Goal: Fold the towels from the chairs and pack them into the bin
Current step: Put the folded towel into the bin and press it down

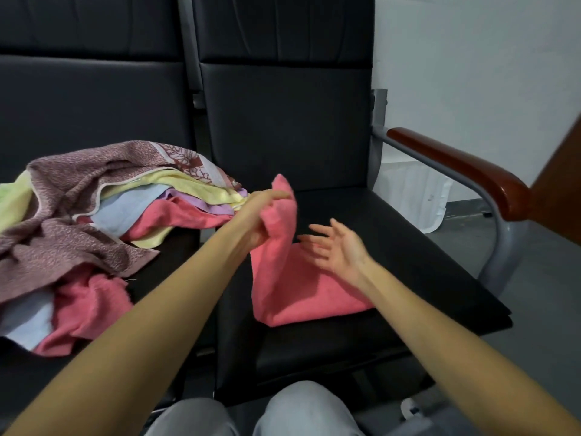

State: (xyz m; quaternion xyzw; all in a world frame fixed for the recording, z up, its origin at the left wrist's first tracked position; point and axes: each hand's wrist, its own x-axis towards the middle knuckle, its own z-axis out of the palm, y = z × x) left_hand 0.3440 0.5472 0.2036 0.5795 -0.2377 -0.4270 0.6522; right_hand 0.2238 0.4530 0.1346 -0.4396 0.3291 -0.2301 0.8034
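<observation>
Gripping the raised far end of the pink towel (298, 297), the left hand (259, 218) holds it above the right chair's seat (408, 262). The rest drapes down toward the person. The right hand (341, 248), fingers spread and holding nothing, sits just right of the towel, nearer its lower part.

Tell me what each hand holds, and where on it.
The left hand grips the pink towel by its lifted upper end. The right hand holds nothing.

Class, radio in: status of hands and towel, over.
Left hand grips pink towel, one corner lifted. Right hand open beside it. Unfolded pile on left chair.
</observation>
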